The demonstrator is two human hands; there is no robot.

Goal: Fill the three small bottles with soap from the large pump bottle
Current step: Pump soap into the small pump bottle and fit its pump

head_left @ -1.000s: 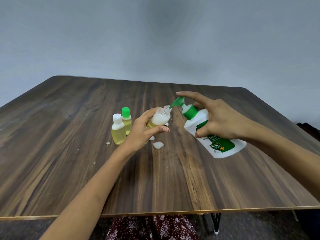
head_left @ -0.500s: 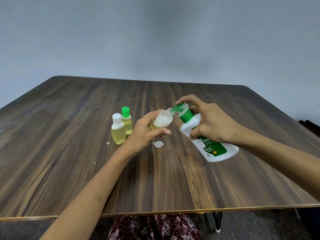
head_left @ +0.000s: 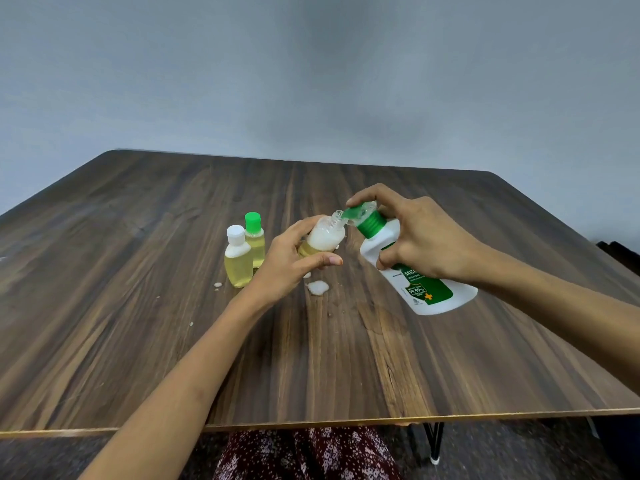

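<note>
My left hand grips an uncapped small bottle, tilted to the right, with yellow soap low down and white foam above. My right hand holds the large white pump bottle, which leans left. Its forefinger presses the green pump head, and the spout sits at the small bottle's open neck. Two capped small bottles of yellow soap stand upright to the left: one with a white cap, one with a green cap just behind it.
The wooden table carries a blob of spilled white foam under the held bottle and a smaller drop by the white-capped bottle. The table's front edge runs close to my lap. A plain wall rises behind.
The pump head went from raised to pressed down under my right forefinger, and the pump bottle shifted slightly left and down. White foam in the held bottle has grown a little. My left hand barely moved.
</note>
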